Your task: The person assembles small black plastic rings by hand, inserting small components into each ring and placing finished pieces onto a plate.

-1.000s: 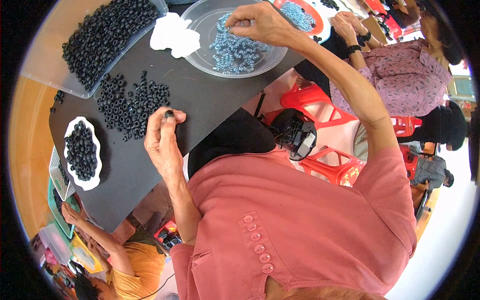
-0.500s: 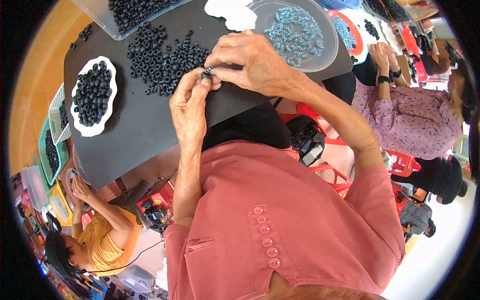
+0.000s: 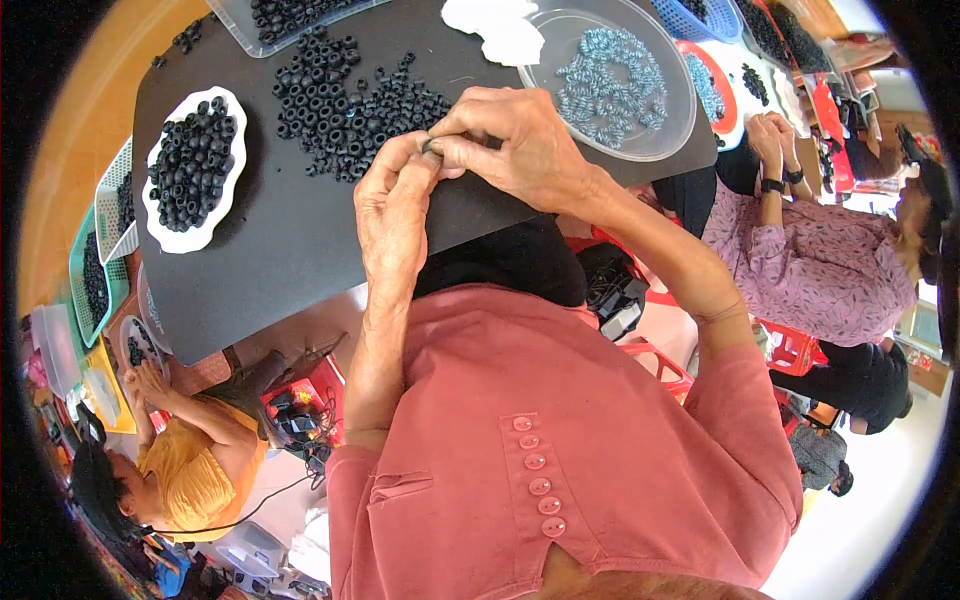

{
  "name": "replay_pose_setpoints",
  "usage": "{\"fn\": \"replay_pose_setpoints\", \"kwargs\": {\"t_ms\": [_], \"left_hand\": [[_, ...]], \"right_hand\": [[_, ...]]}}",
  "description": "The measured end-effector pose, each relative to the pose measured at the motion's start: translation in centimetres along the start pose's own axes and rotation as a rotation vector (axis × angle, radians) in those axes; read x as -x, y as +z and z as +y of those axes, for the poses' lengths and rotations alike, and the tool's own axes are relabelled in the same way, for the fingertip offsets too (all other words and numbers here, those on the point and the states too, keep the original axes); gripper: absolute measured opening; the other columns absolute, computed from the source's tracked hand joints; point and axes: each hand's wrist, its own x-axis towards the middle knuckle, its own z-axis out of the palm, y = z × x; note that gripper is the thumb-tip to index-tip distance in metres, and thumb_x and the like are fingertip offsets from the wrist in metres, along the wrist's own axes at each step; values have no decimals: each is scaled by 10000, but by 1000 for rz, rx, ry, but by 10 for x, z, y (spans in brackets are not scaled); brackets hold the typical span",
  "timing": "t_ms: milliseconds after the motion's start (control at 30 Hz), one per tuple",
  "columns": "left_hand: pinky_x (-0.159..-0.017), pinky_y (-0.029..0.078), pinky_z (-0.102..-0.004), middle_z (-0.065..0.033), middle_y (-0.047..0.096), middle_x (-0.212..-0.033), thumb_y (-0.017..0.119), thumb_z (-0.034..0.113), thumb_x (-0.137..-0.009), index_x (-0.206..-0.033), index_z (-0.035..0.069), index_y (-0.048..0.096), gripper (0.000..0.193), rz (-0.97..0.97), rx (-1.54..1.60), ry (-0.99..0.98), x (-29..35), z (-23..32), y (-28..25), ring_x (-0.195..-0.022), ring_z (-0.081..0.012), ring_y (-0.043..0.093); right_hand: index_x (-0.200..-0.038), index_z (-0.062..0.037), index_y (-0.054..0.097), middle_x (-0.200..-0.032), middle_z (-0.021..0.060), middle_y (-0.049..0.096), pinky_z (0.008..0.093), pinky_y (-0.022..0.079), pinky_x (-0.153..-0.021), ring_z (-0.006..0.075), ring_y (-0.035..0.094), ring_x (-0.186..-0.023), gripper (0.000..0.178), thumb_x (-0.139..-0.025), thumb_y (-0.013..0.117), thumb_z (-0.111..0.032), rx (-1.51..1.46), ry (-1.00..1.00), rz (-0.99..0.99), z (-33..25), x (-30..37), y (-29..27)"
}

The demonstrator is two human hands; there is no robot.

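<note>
Close together over the table's near edge, my left hand (image 3: 393, 215) and my right hand (image 3: 520, 145) meet at their fingertips. Between the left thumb and fingers is a small black ring-shaped part (image 3: 428, 147), mostly covered. My right thumb and forefinger are pinched against it; whatever else they hold is hidden. Just beyond the fingers spreads a loose pile of black ring-shaped parts (image 3: 318, 85). A clear round tray (image 3: 680, 125) to the right bears many small bluish coiled springs (image 3: 600, 95).
A white scalloped dish (image 3: 238, 150) of black parts stands on the dark table (image 3: 290, 270) at left. A clear bin (image 3: 235, 25) and a crumpled white item (image 3: 490, 25) lie at the back. Co-workers in yellow (image 3: 200, 470) and purple (image 3: 790, 250) sit either side.
The view has shifted slightly, so table items appear a little farther right and up. My fingertips have drawn closer over the small black part, covering more of it.
</note>
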Motion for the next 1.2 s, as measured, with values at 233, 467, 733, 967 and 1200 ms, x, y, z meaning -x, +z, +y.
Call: {"fn": "replay_pose_setpoints", "kwargs": {"t_ms": [233, 467, 733, 967, 1200], "left_hand": [[-819, 504, -353, -131, 647, -878, 466, 8, -872, -1012, -29, 573, 180, -110, 163, -86, 4, 4, -9, -829, -204, 635], [-812, 503, -357, -158, 651, -887, 440, 15, -895, -1024, -15, 552, 173, -114, 246, -64, 3, 5, -10, -833, -218, 638], [-802, 502, -335, -140, 641, -874, 465, 21, -900, -1024, -19, 559, 161, -45, 233, -6, 3, 1, -12, -823, -207, 626], [-773, 482, -268, -99, 638, -863, 489, 27, -896, -1042, -34, 568, 177, 13, 109, 49, 3, 1, -6, -789, -145, 601], [-820, 458, -300, -70, 609, -905, 501, 24, -894, -1056, -42, 570, 187, 22, -88, 49, 4, -1, -6, -830, -148, 579]], "right_hand": [[-926, -51, 665, -741, 97, 654, 317, 506, -621, 211, 644, -672, 162, -782, 641, -122, 148, 106, -103, 38, -49, -1], [-926, -53, 652, -891, 107, 643, 369, 502, -737, 283, 633, -813, 186, -744, 620, -76, 318, -123, -272, 85, -82, 14], [-849, -26, 652, -738, 111, 660, 348, 517, -658, 262, 653, -708, 179, -694, 649, -115, 258, 24, -238, 62, -77, 6], [-888, -33, 680, -687, 42, 633, 256, 499, -643, 124, 619, -647, 157, -735, 642, -42, -244, 131, -271, 7, -31, -7], [-912, 6, 679, -709, 84, 631, 273, 502, -589, 155, 644, -619, 181, -754, 593, -13, -381, 109, -103, 0, -9, 0]]}}
